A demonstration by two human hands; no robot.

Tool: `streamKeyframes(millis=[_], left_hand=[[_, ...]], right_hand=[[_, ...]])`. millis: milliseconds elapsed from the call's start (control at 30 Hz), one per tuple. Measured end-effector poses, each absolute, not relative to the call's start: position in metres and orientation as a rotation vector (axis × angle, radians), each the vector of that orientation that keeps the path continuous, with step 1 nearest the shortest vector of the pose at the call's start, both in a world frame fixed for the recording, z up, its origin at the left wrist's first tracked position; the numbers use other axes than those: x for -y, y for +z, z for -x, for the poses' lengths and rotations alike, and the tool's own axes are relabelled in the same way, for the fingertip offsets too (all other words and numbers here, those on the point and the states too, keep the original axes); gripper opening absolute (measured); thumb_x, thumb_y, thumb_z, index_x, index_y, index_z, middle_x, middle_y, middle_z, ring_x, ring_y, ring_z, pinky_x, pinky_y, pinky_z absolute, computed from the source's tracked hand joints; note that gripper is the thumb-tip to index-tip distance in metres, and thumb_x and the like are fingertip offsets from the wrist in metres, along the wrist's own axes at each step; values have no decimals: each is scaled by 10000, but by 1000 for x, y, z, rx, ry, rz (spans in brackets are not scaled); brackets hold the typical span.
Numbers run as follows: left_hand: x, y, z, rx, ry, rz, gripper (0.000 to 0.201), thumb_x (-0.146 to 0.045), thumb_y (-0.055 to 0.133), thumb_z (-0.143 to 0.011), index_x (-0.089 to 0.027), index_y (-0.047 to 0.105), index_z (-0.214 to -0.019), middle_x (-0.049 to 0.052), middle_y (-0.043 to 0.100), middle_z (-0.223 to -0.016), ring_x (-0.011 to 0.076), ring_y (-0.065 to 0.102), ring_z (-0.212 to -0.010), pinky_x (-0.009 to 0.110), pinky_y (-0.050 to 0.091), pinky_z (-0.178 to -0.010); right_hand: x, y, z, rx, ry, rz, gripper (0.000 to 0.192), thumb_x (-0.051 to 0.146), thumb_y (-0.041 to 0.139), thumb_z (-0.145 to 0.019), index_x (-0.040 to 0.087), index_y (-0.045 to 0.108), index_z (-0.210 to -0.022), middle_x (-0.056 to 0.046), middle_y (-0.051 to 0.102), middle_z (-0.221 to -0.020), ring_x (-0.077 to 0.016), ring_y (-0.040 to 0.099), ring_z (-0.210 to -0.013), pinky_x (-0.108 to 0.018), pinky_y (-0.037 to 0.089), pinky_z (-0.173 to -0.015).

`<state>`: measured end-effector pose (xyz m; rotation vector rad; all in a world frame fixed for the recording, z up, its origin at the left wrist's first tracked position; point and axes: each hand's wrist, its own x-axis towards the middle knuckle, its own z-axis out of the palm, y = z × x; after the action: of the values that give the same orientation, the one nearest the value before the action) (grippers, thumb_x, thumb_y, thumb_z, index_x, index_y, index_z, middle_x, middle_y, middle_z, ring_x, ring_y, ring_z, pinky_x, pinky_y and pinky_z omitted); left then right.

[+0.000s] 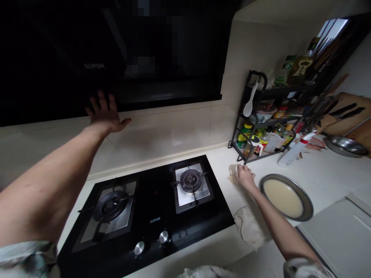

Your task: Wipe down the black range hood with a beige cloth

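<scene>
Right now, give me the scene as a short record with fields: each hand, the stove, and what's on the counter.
left hand: raised, fingers spread, at the lower edge of the black range hood
right hand: pressing a cloth on the counter
stove: two burners, no pots, no flame seen
beside right arm: metal pan of pale liquid; second cloth at the stove's corner
behind: spice rack, white spray bottle

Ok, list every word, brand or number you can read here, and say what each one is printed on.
"SUPOR": on the range hood, above the left hand.
"SUPOR": on the front of the glass gas hob.
Labels on the bottles and jars in the spice rack, beyond the right hand on the cloth: too small to read.
</scene>
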<state>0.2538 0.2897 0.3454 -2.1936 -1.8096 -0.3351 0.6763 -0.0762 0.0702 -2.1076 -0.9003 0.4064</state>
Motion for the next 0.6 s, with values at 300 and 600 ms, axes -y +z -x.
streamKeyframes(millis=[300, 600], left_hand=[[-294, 346, -253, 1763, -456, 2315, 1137, -486, 701, -1076, -38, -39, -1815, 259, -171, -1885, 539, -80, -1724, 779, 78, -1349], [-289, 359, -248, 1721, -465, 2448, 1263, -604, 793, -965, -31, 66, -1824, 275, -123, -1891, 559, -61, -1722, 777, 86, -1350]], right_hand=[[243, -69, -610, 1236, 571, 2859, 594, 399, 586, -930, 387, 679, -1516, -165, 644, -1532, -462, 705, -1297, -691, 642, -910], [235, -76, -631, 1181, 337, 2289, 453, 480, 454, -814, 358, 840, -1016, -146, 813, -1170, -425, 766, -1155, -608, 640, -1067]])
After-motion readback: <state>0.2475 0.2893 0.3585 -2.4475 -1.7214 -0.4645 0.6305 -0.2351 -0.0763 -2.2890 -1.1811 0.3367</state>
